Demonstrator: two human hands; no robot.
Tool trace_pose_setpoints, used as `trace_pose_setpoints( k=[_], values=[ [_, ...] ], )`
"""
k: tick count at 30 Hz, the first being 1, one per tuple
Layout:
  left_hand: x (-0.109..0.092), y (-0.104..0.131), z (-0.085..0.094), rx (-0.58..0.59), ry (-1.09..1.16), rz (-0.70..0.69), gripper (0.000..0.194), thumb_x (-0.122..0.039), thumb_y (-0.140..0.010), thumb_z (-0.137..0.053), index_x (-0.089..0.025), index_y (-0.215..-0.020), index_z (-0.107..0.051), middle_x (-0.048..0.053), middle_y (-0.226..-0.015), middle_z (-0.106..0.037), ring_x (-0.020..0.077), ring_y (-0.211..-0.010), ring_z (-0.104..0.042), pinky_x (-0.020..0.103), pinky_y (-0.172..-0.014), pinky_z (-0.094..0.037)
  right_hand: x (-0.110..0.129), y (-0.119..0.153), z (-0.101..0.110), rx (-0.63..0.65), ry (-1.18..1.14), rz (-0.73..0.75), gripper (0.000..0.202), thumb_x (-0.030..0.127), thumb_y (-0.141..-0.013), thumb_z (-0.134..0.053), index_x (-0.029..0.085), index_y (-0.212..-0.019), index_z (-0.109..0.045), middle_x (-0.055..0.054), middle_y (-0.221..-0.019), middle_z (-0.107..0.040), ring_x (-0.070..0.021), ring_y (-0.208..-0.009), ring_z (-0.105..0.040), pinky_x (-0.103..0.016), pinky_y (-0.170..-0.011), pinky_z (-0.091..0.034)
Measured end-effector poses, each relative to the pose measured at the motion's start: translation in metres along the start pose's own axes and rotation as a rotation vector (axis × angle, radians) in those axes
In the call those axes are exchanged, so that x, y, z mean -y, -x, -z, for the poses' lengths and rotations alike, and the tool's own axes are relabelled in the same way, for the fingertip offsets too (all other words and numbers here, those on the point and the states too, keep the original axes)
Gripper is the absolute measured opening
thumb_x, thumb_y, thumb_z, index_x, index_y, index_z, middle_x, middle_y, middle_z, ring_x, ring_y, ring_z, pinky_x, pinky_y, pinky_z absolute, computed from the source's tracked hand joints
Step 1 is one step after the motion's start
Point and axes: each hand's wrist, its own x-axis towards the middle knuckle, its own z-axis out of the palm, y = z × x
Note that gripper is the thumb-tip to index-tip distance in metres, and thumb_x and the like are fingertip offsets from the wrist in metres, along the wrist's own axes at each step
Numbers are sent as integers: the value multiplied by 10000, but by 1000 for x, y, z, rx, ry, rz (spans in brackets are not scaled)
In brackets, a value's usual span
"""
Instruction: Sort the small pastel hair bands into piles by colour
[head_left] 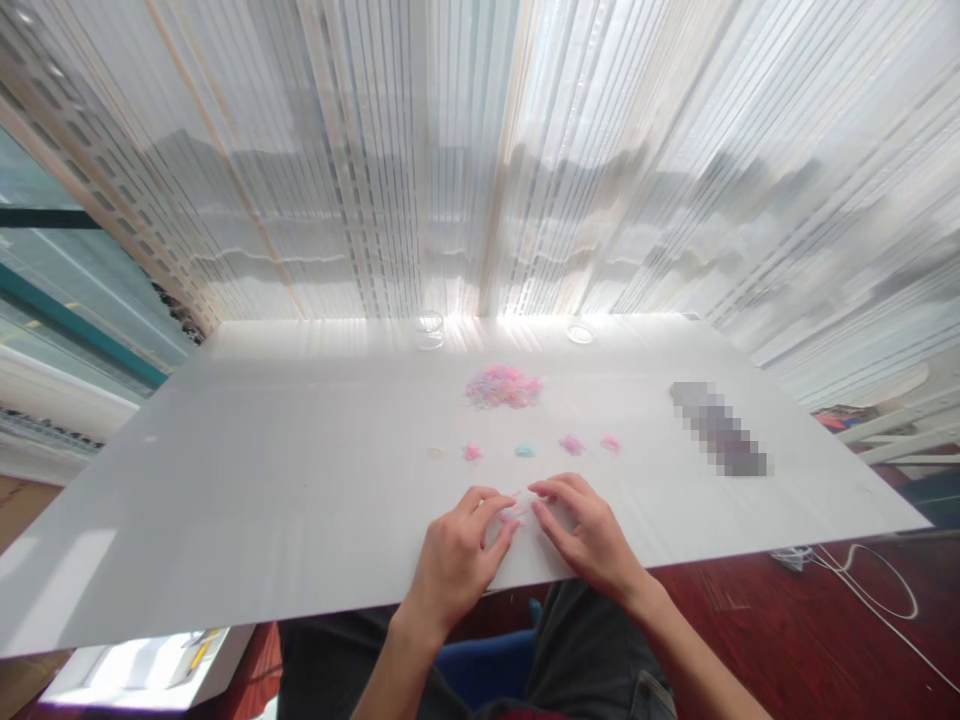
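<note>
My left hand and my right hand rest near the table's front edge, fingers curved with gaps between thumb and fingers. Between them lie a few thin pink pieces, close to the left fingertips; whether a fingertip presses on one is too small to tell. Beyond my hands is a row of small clumps: a pale one, a pink one, a blue one, a purple one and a light pink one. Behind the row sits a larger mixed pile of pink and pastel pieces.
The white table reaches back to striped curtains. Two clear round containers stand at its back edge. A pixelated dark object lies at the right. White cables are on the floor at the right.
</note>
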Motion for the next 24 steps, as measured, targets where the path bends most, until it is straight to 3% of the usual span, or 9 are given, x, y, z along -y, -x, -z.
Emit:
trace_pose_setpoints(
  k=[9, 13, 18, 24],
  values=[
    [8, 10, 11, -32, -10, -17, 189, -183, -970, -574, -228, -1125, -671, 33, -1050, -739, 152, -724, -665, 289, -750, -576, 5, 2, -6, 43, 138, 147, 193, 200, -965, -591, 212, -1137, -680, -89, -1023, -682, -235, -973, -626, -427, -884, -560],
    [9, 9, 12, -24, 46, 29, 215, -162, -951, -574, -220, -1129, -682, 28, -969, -747, 152, -710, -647, 294, -756, -566, 4, 0, -6, 50, 137, 143, 218, 194, -958, -592, 208, -1162, -668, -93, -1039, -681, -238, -977, -630, -438, -888, -565],
    [10, 7, 13, -62, 186, 78, 174, -213, -959, -584, -222, -1075, -713, 43, -988, -762, 180, -857, -705, 303, -801, -576, 0, 0, -8, 58, 159, 118, 288, 170, -970, -556, 231, -1237, -646, -99, -1085, -663, -250, -1006, -627, -459, -900, -567],
    [10, -1, 11, -54, 246, 133, 146, -252, -964, -632, -228, -1076, -722, 32, -985, -767, 153, -771, -690, 272, -732, -580, 0, -1, -7, 72, 149, 87, 224, 178, -1000, -534, 222, -1182, -658, -97, -1076, -646, -235, -983, -617, -435, -887, -566]
  ],
)
